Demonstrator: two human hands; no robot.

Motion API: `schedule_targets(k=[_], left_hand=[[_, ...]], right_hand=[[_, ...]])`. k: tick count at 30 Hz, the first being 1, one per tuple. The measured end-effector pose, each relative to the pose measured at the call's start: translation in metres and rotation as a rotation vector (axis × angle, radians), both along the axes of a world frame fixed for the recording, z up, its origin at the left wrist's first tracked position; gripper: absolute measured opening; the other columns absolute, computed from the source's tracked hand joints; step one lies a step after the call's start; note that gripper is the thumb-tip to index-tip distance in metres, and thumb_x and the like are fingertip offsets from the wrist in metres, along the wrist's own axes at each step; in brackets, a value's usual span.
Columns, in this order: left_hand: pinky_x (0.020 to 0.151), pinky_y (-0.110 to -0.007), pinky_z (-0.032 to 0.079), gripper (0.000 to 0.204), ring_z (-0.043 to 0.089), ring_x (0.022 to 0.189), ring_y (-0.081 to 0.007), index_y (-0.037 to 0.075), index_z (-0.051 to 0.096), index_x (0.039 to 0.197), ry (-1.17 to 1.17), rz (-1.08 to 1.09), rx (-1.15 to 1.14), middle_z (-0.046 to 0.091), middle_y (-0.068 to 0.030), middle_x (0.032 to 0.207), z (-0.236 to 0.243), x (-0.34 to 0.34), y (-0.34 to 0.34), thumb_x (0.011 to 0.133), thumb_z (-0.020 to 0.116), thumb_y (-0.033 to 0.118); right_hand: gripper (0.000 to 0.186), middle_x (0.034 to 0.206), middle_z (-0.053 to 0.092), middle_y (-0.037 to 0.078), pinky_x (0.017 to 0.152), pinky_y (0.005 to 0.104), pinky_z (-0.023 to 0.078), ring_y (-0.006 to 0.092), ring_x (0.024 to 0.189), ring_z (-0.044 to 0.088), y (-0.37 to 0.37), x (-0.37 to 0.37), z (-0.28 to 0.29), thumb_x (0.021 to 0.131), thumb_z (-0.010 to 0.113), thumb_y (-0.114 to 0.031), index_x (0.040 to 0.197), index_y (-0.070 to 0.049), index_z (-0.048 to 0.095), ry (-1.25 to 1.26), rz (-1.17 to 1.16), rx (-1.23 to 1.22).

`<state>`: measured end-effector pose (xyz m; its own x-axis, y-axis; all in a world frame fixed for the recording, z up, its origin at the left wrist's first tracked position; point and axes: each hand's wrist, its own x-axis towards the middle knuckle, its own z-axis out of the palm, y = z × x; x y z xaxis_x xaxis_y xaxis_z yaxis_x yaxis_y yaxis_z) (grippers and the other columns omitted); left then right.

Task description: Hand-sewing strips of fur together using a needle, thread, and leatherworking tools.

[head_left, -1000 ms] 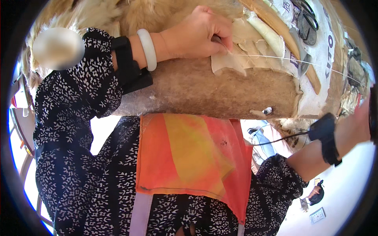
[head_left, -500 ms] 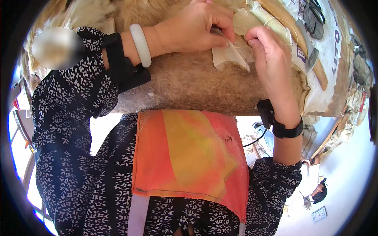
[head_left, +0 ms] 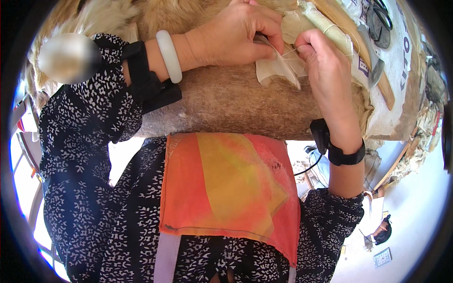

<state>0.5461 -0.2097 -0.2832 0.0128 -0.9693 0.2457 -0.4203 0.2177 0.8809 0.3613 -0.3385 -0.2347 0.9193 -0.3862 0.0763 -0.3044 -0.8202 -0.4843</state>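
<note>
My left hand (head_left: 245,37) is closed in a pinch on a thin, pale, translucent sheet (head_left: 273,70), which looks like a scrap of hide. The sheet lies over a brown, worn, rounded surface (head_left: 226,106). To its right, my right hand (head_left: 325,59) is pinched too, thumb against forefinger, on a fine thread (head_left: 291,51) stretched toward the sheet. Whether a needle sits between those fingers cannot be made out. Tan fur (head_left: 165,14) lies beyond my left wrist.
Past my right hand are a pale roll wound with thread (head_left: 325,26), a curved wooden piece (head_left: 386,92), a grey blade (head_left: 376,73) and black-handled scissors (head_left: 382,14). An orange and yellow cloth (head_left: 231,184) hangs at my front. Another person (head_left: 381,231) is at the far lower right.
My right hand has tilted slightly and shifted a little, and the thread between the hands now shows as a straight line. The left hand keeps its pinch on the sheet.
</note>
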Motion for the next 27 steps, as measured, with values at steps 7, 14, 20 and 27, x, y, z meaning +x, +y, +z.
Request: schedule_targets(k=[7, 14, 20, 27], left_hand=[[0.093, -0.037, 0.031, 0.008, 0.060, 0.088, -0.0167, 0.014, 0.072, 0.084, -0.001, -0.007, -0.031, 0.065, 0.0020, 0.085, -0.004, -0.001, -0.002, 0.079, 0.078, 0.012], [0.103, -0.038, 0.028, 0.010, 0.060, 0.088, -0.0131, 0.013, 0.069, 0.083, -0.077, -0.023, -0.030, 0.065, 0.0052, 0.087, -0.004, -0.002, -0.003, 0.077, 0.074, 0.006], [0.102, -0.037, 0.029, 0.010, 0.058, 0.084, -0.0142, 0.011, 0.067, 0.082, -0.095, 0.005, -0.021, 0.062, 0.0042, 0.084, -0.005, -0.002, -0.002, 0.076, 0.073, 0.005], [0.099, -0.036, 0.032, 0.010, 0.056, 0.081, -0.0161, 0.010, 0.063, 0.081, -0.039, 0.109, -0.119, 0.057, 0.0019, 0.080, -0.015, -0.006, -0.004, 0.077, 0.072, 0.007]], right_hand=[[0.029, 0.089, 0.066, 0.015, 0.070, 0.0466, 0.048, 0.0380, 0.079, 0.065, 0.001, -0.004, 0.016, 0.084, 0.072, -0.025, 0.099, -0.005, 0.057, 0.063, 0.141, 0.087], [0.038, 0.086, 0.066, 0.012, 0.072, 0.0440, 0.046, 0.0327, 0.076, 0.065, 0.008, -0.002, -0.001, 0.073, 0.073, -0.017, 0.104, -0.004, 0.054, 0.005, 0.160, -0.221], [0.032, 0.082, 0.065, 0.006, 0.071, 0.0409, 0.046, 0.0258, 0.072, 0.064, 0.008, 0.004, -0.010, 0.073, 0.070, -0.011, 0.101, -0.008, 0.055, -0.113, 0.227, -0.253], [0.012, 0.083, 0.061, 0.000, 0.072, 0.0354, 0.047, 0.0188, 0.073, 0.060, 0.016, 0.007, -0.007, 0.084, 0.063, -0.009, 0.091, -0.014, 0.055, -0.116, 0.405, -0.612]])
